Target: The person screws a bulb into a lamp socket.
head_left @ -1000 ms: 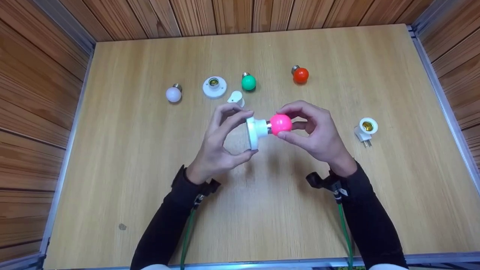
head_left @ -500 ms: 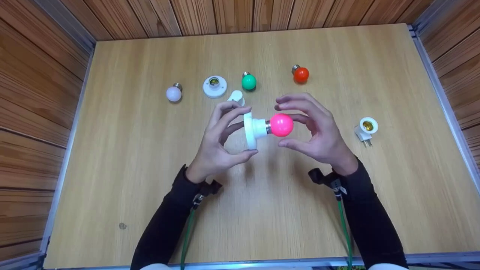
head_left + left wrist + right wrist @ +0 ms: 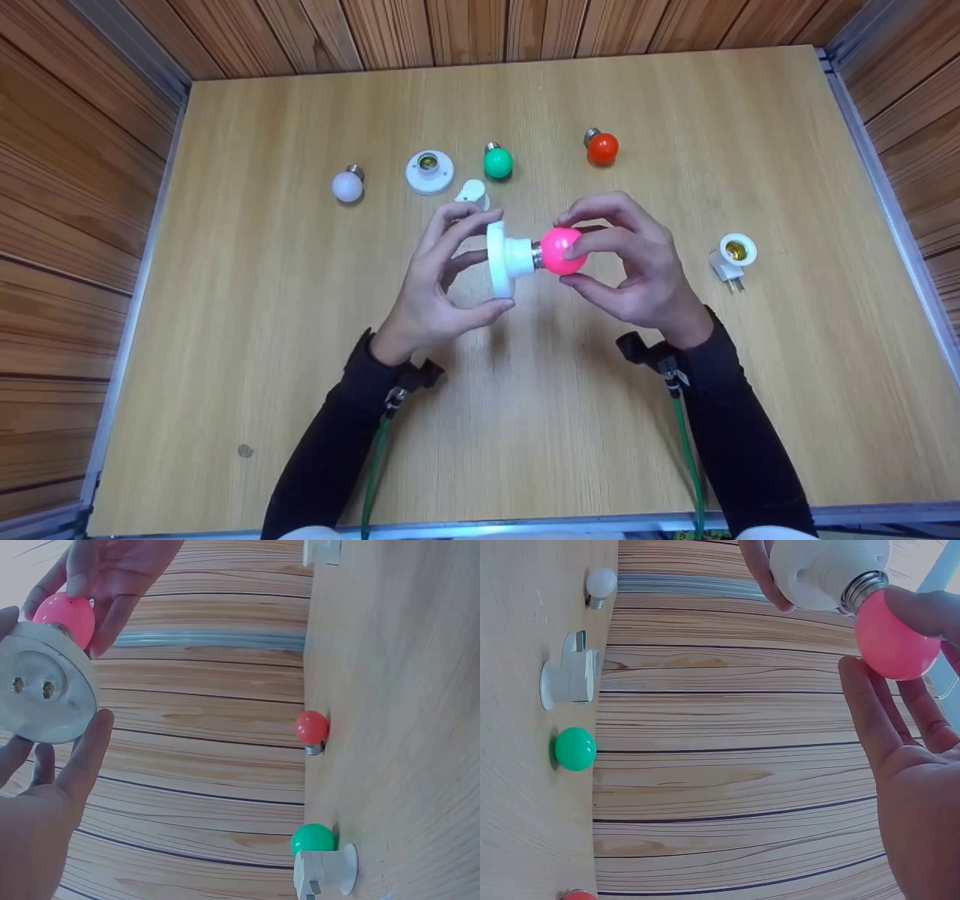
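Note:
My left hand grips a white round lamp holder by the rim of its base, thumb below and fingers above. The holder is tipped on its side, its mouth facing right; two metal screws show on its back in the left wrist view. A pink light bulb sits in the mouth, with part of its metal thread showing. My right hand pinches the bulb's globe between thumb and fingers. Both hands are held above the wooden table.
Behind the hands lie a white bulb, a second round lamp holder, a green bulb and a red bulb. A white plug-in fitting stands just beyond my left fingers. Another plug-in socket lies at right.
My right fingers came off the pink bulb, spread apart, then closed on its globe again. My left hand keeps the lamp holder nearly where it was.

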Demonstrator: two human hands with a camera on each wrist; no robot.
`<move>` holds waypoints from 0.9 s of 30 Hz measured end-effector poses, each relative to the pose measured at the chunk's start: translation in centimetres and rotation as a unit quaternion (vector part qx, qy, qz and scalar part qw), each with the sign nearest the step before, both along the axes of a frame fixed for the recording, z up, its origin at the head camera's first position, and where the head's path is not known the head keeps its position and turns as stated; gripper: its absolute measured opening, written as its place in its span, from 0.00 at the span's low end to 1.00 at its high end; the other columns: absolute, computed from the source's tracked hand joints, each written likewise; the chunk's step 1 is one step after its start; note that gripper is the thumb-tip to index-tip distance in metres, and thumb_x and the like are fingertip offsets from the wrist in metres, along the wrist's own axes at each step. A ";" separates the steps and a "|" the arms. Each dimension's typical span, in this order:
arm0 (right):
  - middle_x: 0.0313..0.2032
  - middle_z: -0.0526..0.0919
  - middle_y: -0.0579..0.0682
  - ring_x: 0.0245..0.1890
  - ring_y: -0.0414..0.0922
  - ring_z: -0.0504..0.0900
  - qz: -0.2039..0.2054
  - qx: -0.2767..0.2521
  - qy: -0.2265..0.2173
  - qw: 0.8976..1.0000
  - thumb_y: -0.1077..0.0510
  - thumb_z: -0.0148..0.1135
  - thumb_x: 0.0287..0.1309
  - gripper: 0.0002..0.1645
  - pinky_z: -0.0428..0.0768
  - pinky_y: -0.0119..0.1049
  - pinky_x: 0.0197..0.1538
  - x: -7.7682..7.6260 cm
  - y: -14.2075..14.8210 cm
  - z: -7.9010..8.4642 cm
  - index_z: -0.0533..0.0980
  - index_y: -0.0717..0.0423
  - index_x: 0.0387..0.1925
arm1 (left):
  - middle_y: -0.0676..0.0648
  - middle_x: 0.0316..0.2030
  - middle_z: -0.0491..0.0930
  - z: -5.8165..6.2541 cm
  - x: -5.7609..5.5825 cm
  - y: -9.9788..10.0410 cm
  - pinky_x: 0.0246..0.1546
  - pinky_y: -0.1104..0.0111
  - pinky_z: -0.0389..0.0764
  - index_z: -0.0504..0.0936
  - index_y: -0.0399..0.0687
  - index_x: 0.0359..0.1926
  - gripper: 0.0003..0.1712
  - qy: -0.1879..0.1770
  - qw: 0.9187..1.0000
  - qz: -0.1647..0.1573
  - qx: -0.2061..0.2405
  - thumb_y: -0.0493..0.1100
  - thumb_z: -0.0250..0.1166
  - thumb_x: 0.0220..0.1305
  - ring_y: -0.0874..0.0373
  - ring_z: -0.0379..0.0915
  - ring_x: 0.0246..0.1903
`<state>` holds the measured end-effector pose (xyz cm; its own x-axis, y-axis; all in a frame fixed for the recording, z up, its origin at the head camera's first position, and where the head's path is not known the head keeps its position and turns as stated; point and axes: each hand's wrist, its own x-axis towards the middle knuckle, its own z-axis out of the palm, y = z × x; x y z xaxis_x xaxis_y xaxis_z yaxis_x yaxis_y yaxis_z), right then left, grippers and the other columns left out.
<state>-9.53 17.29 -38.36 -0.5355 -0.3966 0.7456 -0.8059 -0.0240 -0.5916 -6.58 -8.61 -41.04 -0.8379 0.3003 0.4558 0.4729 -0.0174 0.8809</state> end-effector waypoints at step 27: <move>0.50 0.80 0.62 0.52 0.46 0.83 0.018 0.000 -0.106 0.994 0.83 0.73 0.43 0.23 0.90 0.33 0.58 0.2 -0.1 0.1 0.80 0.73 0.45 | 0.32 0.65 0.63 -0.2 0.0 0.1 0.69 0.57 0.85 0.73 0.31 0.71 0.46 0.052 0.998 0.017 -0.012 0.33 0.82 0.51 0.49 0.69 0.66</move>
